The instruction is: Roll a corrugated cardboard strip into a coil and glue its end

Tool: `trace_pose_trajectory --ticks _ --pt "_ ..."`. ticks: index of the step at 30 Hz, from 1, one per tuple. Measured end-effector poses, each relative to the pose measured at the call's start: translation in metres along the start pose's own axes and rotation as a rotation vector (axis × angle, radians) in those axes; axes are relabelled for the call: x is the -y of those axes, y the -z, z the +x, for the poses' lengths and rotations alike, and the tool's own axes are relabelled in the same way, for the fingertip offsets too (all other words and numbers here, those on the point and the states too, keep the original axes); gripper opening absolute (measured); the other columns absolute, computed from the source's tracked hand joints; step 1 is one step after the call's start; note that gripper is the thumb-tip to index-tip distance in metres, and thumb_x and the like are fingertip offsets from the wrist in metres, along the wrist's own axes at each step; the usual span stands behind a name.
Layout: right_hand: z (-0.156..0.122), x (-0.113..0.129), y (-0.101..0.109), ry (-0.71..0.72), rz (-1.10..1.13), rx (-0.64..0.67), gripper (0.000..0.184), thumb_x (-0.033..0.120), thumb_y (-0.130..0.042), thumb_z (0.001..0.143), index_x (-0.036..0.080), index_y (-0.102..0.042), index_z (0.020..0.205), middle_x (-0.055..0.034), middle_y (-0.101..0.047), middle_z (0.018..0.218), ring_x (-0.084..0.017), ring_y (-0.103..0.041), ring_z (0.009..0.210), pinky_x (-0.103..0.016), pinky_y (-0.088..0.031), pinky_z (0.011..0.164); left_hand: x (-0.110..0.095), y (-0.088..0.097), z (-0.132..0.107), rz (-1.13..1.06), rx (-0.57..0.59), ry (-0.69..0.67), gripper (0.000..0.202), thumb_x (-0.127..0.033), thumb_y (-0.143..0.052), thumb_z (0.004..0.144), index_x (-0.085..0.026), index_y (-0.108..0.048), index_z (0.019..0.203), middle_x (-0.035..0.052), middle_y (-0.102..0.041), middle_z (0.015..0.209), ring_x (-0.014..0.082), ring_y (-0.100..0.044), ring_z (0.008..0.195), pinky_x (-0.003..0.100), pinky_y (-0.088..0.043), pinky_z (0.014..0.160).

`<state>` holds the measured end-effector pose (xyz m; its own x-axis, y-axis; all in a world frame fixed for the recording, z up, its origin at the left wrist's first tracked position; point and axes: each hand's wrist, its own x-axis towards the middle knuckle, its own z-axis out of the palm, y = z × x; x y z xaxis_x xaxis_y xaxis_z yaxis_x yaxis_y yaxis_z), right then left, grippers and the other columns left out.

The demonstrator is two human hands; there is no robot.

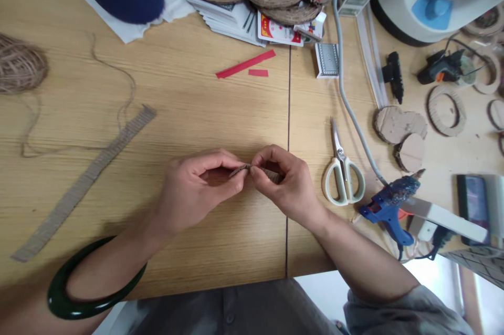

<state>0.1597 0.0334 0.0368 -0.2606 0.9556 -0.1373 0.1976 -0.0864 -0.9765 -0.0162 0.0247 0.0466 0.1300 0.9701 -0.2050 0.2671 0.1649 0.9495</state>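
Closely together, the left hand [197, 188] and right hand [285, 182] are curling nearly shut, each pinching one end of a small corrugated cardboard strip [240, 169] above the wooden surface [189, 88], apparently for fine control. A longer cardboard strip [84, 182] is lying at nine o'clock, while scissors [343, 182] and a blue hot glue gun [388, 209] are sitting within easy reach at three and four o'clock.

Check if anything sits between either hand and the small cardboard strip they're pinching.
Nothing visible does. The fingertips of the left hand and right hand press directly on the small corrugated cardboard strip, above the wooden tabletop. The fingers hide part of the strip.
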Motion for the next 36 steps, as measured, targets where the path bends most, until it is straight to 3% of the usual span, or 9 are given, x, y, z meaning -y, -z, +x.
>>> trace_pose_trajectory --ticks 7,11,14,18,24,27,29,32,36 --pt "0.001 -0.001 0.001 -0.067 0.102 0.026 0.014 0.025 -0.068 0.084 0.019 -0.059 0.076 0.0021 -0.059 0.072 -0.009 -0.053 0.063 -0.023 -0.045 0.057 -0.003 0.003 0.003 0.025 0.035 -0.059 0.004 -0.021 -0.075 0.077 -0.025 -0.075 0.076 -0.0012 -0.076 0.08 0.016 -0.069 0.074 0.026 -0.055 0.072" --pt "0.005 0.002 0.009 -0.07 0.148 0.075 0.022 0.039 -0.073 0.086 0.018 -0.066 0.081 -0.0003 -0.065 0.076 -0.011 -0.058 0.067 -0.025 -0.049 0.061 -0.004 0.006 0.007 0.017 0.012 0.067 0.004 -0.021 -0.075 0.075 -0.025 -0.075 0.073 -0.0018 -0.076 0.072 0.016 -0.069 0.067 0.025 -0.055 0.065" --pt "0.01 0.004 0.019 -0.014 0.162 -0.082 0.027 0.046 -0.064 0.094 0.02 -0.069 0.087 -0.0027 -0.069 0.086 -0.014 -0.064 0.078 -0.028 -0.055 0.074 -0.003 0.009 0.009 -0.121 -0.016 0.199 0.006 -0.02 -0.077 0.072 -0.022 -0.072 0.068 -0.0014 -0.075 0.067 0.016 -0.07 0.064 0.025 -0.056 0.063" --pt "0.019 -0.003 0.028 0.102 0.1 -0.397 0.034 0.051 -0.052 0.1 0.023 -0.064 0.085 -0.0031 -0.068 0.087 -0.016 -0.065 0.083 -0.032 -0.056 0.081 0.001 0.012 0.009 -0.294 -0.026 0.233 0.011 -0.016 -0.072 0.079 -0.02 -0.07 0.069 -0.0026 -0.075 0.066 0.0143 -0.071 0.066 0.027 -0.057 0.07" --pt "0.025 -0.014 0.034 0.216 -0.06 -0.551 0.027 0.039 -0.049 0.102 0.023 -0.065 0.088 -0.0047 -0.068 0.087 -0.019 -0.063 0.086 -0.035 -0.053 0.087 0.003 0.012 0.009 -0.334 -0.053 0.234 0.011 -0.013 -0.072 0.078 -0.019 -0.069 0.07 -0.0039 -0.075 0.066 0.0132 -0.071 0.066 0.027 -0.057 0.072" --pt "0.022 -0.01 0.036 0.297 -0.289 -0.454 0.019 0.032 -0.053 0.099 0.024 -0.069 0.093 -0.005 -0.071 0.09 -0.022 -0.063 0.094 -0.04 -0.05 0.092 0.003 0.013 0.009 -0.35 -0.03 0.228 0.01 -0.015 -0.072 0.08 -0.02 -0.07 0.072 -0.0044 -0.076 0.067 0.012 -0.07 0.066 0.025 -0.056 0.072" --pt "0.02 -0.007 0.037 0.372 -0.437 -0.285 0.015 0.029 -0.058 0.096 0.024 -0.071 0.1 -0.0056 -0.074 0.097 -0.024 -0.062 0.101 -0.042 -0.049 0.096 0.002 0.014 0.009 -0.343 -0.031 0.214 0.009 -0.015 -0.072 0.08 -0.02 -0.071 0.073 -0.0045 -0.076 0.067 0.0115 -0.07 0.066 0.024 -0.056 0.072" --pt "0.022 -0.008 0.037 0.458 -0.526 -0.047 0.023 0.028 -0.062 0.091 0.023 -0.069 0.113 -0.0075 -0.074 0.112 -0.026 -0.06 0.111 -0.046 -0.049 0.1 0.003 0.016 0.011 -0.313 -0.061 0.174 0.006 -0.019 -0.075 0.077 -0.02 -0.071 0.073 -0.0028 -0.076 0.068 0.0132 -0.071 0.066 0.025 -0.057 0.071" --pt "0.027 -0.018 0.034 0.511 -0.535 0.029 0.03 0.025 -0.062 0.089 0.023 -0.066 0.119 -0.008 -0.073 0.117 -0.027 -0.06 0.116 -0.049 -0.046 0.107 0.003 0.017 0.015 -0.291 -0.089 0.151 0.008 -0.024 -0.076 0.071 -0.019 -0.07 0.072 -0.0005 -0.075 0.065 0.0157 -0.071 0.063 0.028 -0.058 0.069"
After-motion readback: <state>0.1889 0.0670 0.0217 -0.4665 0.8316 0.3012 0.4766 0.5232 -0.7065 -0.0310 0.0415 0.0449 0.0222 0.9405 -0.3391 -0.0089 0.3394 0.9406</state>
